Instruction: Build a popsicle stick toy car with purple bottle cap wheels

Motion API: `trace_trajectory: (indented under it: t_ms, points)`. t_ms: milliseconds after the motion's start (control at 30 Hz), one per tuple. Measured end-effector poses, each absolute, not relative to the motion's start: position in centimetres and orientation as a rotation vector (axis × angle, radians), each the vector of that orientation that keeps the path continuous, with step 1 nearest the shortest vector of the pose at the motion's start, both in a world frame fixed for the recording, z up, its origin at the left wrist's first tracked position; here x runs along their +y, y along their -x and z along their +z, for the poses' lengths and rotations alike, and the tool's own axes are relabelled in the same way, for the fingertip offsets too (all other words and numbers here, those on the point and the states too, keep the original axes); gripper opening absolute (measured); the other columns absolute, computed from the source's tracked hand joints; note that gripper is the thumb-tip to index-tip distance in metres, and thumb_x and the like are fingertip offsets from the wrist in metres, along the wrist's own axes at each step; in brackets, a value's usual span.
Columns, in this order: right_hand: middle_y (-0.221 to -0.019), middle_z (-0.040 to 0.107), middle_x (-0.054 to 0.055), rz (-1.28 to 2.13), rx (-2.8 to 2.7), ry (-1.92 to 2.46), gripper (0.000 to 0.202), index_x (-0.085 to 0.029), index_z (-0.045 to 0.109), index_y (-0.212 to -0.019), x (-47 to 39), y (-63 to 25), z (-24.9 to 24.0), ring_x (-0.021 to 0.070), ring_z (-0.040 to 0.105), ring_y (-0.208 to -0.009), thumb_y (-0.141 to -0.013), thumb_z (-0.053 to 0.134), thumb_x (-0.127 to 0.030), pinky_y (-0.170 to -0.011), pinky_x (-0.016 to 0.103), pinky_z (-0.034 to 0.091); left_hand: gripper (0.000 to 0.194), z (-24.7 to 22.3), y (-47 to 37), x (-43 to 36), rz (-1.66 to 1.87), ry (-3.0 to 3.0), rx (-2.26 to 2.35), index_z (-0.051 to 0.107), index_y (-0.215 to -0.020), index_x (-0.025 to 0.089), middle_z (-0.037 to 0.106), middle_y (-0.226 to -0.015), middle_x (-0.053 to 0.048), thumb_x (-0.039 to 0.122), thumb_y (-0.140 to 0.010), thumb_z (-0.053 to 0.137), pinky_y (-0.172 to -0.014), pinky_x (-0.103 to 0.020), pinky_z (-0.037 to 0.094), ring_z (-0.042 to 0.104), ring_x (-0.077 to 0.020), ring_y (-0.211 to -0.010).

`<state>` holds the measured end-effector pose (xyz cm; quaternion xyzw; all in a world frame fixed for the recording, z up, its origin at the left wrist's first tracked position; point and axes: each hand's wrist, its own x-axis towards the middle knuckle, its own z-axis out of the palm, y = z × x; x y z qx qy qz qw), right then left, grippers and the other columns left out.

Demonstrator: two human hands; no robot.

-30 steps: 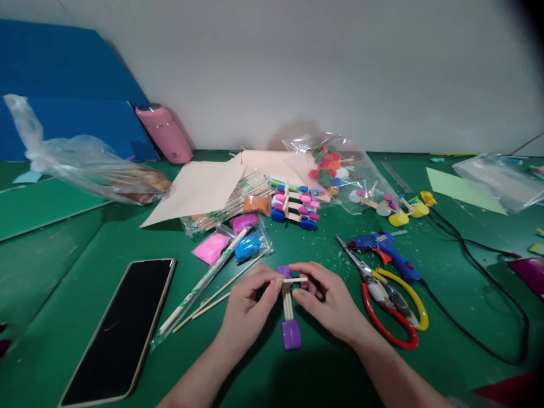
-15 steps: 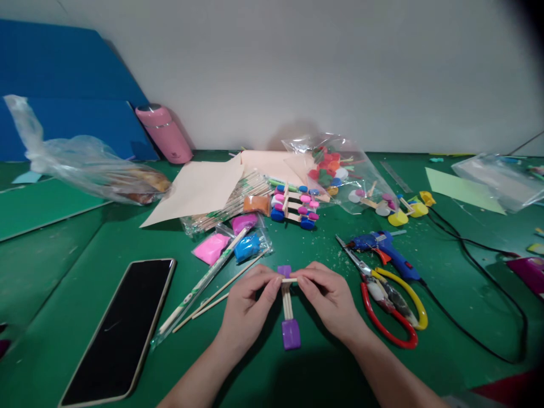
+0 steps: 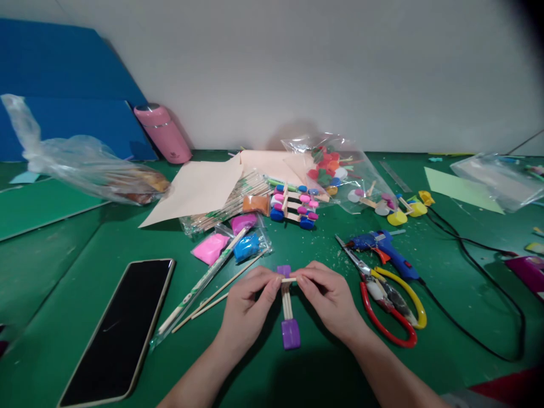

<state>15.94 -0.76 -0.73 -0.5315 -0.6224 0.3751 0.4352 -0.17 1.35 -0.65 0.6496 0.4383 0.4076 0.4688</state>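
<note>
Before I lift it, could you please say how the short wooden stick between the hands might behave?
The stick is likely stiff, looking straight between left hand and right hand; being thin and short, it is probably light.

Short pale wooden stick point(image 3: 289, 280): matt, smooth. Purple rounded blocks point(image 3: 291, 334): smooth, semi-gloss, mat'l unclear. Near left, black rectangular phone point(image 3: 119, 328) w/ glossy glass-like screen. Right: long scissors point(image 3: 368, 276) w/ shiny metal blades, red & yellow plastic-looking grips; blue plastic glue gun point(image 3: 391, 253), semi-gloss. Far left: pink cylindrical bottle point(image 3: 164, 134), satin; crinkled clear plastic bag point(image 3: 85, 158), v. shiny. Cream paper sheet point(image 3: 195, 190), matt. Green tabletop point(image 3: 102, 243), smooth, low sheen.
</note>
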Motion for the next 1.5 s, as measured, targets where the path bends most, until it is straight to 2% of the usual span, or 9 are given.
trace_trajectory:
  t_ms: [1000, 1133, 1300, 1500]
  points:
    - [-0.07, 0.059, 0.003, 0.944, -1.548, 1.307, 0.021, -0.019, 0.069, -0.086, -0.9, -16.0, -0.9, 0.0141, 0.051, -0.063, -0.084, 0.049, -0.023, -0.056, 0.025, 0.039, 0.019, -0.5, 0.3, 1.3, 0.991, -1.593, 1.067, 0.069, -0.073, 0.015, 0.061, -0.067, -0.002, 0.02, -0.081, 0.053, -0.061, -0.023, 0.042, 0.055, -0.0139, -0.065]
    - [-0.068, 0.056, 0.002, 0.959, -1.514, 1.311, 0.02, -0.018, 0.068, -0.087, -0.9, -16.0, -1.0, 0.0135, 0.049, -0.061, -0.084, 0.05, -0.025, -0.053, 0.025, 0.037, 0.016, -0.7, 0.3, 1.3, 1.001, -1.537, 1.032, 0.07, -0.079, 0.016, 0.063, -0.07, -0.003, 0.02, -0.08, 0.054, -0.063, -0.023, 0.043, 0.056, -0.0138, -0.067]
    - [-0.074, 0.055, 0.002, 1.023, -1.433, 1.298, 0.021, -0.021, 0.064, -0.098, -1.1, -16.1, -1.1, 0.0128, 0.048, -0.062, -0.085, 0.049, -0.028, -0.053, 0.024, 0.036, 0.018, -1.1, 0.5, 1.0, 1.027, -1.409, 1.003, 0.069, -0.091, 0.021, 0.062, -0.082, -0.003, 0.023, -0.081, 0.054, -0.066, -0.025, 0.045, 0.058, -0.0155, -0.074]
    - [-0.068, 0.051, -0.001, 1.034, -1.303, 1.339, 0.023, -0.022, 0.062, -0.099, -1.2, -16.4, -1.5, 0.0114, 0.047, -0.062, -0.088, 0.044, -0.031, -0.057, 0.023, 0.036, 0.02, -1.5, 0.9, 1.0, 1.038, -1.374, 1.042, 0.069, -0.089, 0.021, 0.062, -0.082, -0.003, 0.026, -0.083, 0.051, -0.067, -0.025, 0.042, 0.057, -0.0156, -0.075]
